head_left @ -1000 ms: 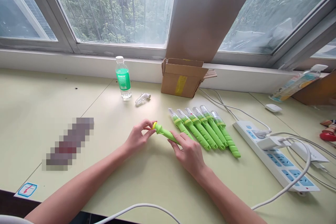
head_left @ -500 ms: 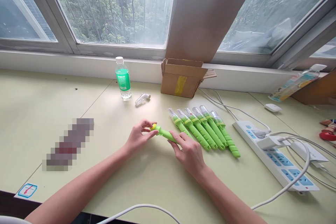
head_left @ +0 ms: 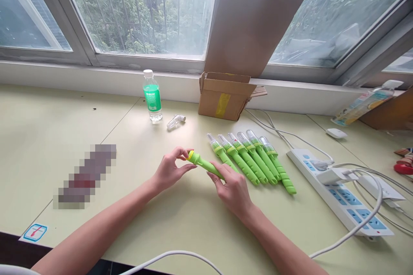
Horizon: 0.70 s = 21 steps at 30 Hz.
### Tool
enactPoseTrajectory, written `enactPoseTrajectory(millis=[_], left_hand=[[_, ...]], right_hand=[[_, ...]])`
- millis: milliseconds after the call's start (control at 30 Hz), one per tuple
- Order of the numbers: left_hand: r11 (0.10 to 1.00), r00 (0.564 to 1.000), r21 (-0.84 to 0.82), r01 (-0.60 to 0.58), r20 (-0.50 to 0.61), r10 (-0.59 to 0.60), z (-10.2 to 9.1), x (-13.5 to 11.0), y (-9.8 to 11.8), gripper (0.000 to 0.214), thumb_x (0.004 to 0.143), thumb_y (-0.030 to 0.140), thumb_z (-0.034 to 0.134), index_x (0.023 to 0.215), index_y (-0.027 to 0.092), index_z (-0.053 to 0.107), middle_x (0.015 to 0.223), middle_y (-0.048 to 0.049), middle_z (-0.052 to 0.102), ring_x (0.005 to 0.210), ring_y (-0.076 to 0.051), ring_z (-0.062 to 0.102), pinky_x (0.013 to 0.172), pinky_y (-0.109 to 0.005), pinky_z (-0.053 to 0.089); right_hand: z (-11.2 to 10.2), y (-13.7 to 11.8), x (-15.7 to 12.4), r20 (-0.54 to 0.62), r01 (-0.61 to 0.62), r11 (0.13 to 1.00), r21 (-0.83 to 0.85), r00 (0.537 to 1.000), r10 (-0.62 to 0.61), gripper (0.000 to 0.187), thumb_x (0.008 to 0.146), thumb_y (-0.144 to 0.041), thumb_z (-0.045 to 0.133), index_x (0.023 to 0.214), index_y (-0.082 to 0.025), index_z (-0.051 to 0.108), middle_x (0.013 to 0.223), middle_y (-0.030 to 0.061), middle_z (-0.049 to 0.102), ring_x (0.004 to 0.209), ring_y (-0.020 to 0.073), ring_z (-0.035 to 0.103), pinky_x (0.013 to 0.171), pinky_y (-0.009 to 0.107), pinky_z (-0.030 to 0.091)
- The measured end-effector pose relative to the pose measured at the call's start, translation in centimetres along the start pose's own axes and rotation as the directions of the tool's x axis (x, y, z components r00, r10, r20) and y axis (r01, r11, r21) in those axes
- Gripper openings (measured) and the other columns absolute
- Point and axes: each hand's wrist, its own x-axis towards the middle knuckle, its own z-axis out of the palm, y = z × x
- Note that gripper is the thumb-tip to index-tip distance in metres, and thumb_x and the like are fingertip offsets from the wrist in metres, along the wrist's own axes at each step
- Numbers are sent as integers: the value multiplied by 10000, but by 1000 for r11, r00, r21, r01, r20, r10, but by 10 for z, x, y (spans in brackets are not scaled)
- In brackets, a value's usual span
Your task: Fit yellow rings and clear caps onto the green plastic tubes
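Observation:
A green plastic light stick lies slantwise between my hands, its yellow threaded end pointing left and bare of a clear cap. My right hand wraps round its lower body. At the yellow end, my left hand has its fingers bent over the top and its thumb beneath, near the green collar. Right of the held stick, several similar green light sticks with clear caps lie side by side. Beyond my left hand is a small clear plastic piece, angled at one end.
A water bottle and an open cardboard box stand by the window. On the right, a white power strip has plugs and cables in it. A blurred-out object lies left. A white cable crosses the front edge.
My left thumb has slipped off the yellow end and slightly down, opening more space to the fingers. The held stick has barely shifted, and my right hand keeps its grip.

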Motion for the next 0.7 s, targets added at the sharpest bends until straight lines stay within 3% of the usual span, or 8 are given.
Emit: enactPoseTrajectory(millis=[267, 400, 700], left_hand=[[961, 970, 170, -220, -71, 234, -1, -1, -2, 292, 746, 275, 753, 884, 205, 506, 1038, -75, 714, 944, -211, 700, 789, -365, 598], [951, 969, 205, -232, -42, 245, -2, 1, -2, 385, 696, 254, 793, 915, 206, 479, 1113, -93, 690, 896, -197, 703, 780, -375, 604], [933, 954, 242, -267, -75, 292, 0, -2, -5, 280, 773, 242, 728, 901, 207, 481, 1082, -87, 701, 869, -189, 707, 718, -343, 607]], right_hand=[[-2, -4, 0, 29, -108, 958, 266, 994, 104, 271, 896, -287, 550, 1130, -202, 656, 1000, 64, 710, 824, 204, 657, 708, 294, 504], [-3, -7, 2, 88, -207, 900, 384, 978, 187, 289, 885, -342, 566, 1116, -206, 674, 1021, 54, 714, 868, 220, 655, 724, 303, 513], [-8, -9, 8, 277, -364, 782, 506, 927, 252, 368, 873, -449, 561, 1127, -216, 693, 980, 59, 708, 927, 268, 623, 682, 315, 484]])
